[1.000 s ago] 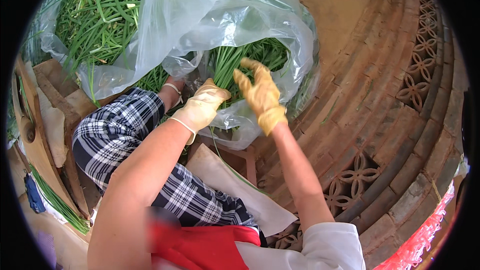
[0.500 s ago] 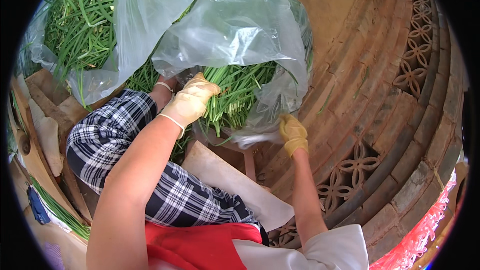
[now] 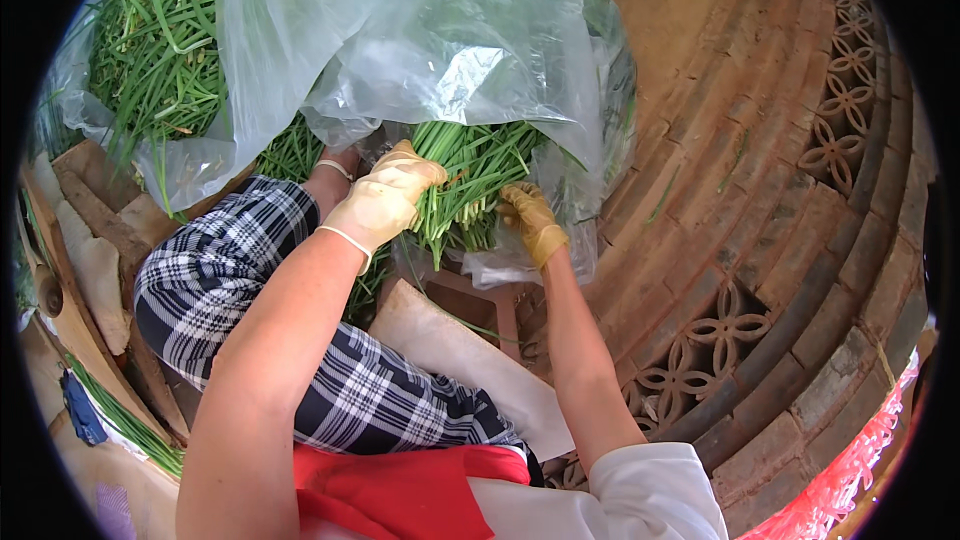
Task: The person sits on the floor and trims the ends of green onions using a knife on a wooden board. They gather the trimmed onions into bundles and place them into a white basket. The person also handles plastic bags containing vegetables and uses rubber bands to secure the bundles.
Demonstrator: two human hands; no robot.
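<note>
My left hand (image 3: 393,192), in a pale yellow glove, is closed on the left side of a bundle of garlic chives (image 3: 468,175). The bundle's pale cut ends point down toward me. Its leafy part runs up under a large clear plastic bag (image 3: 470,55). At the right edge of the chives is my right hand (image 3: 532,220), gloved too, with its fingers curled inward. Whether these fingers hold stalks or the bag's edge is hidden. Loose bag film (image 3: 495,265) hangs below, between the bundle and my right wrist.
A second clear bag (image 3: 290,30) stands at the upper left beside heaped chives (image 3: 160,50). Under my arms lies a pale board (image 3: 470,365) next to my checked trouser leg (image 3: 380,395). Curved brickwork with flower-shaped openings (image 3: 720,325) fills the right. Pink-red plastic strands (image 3: 840,480) lie lower right.
My right hand has moved left from the bag's lower right edge to the side of the chives. The bag's lower edge has dropped and spread. My left hand has stayed on the bundle.
</note>
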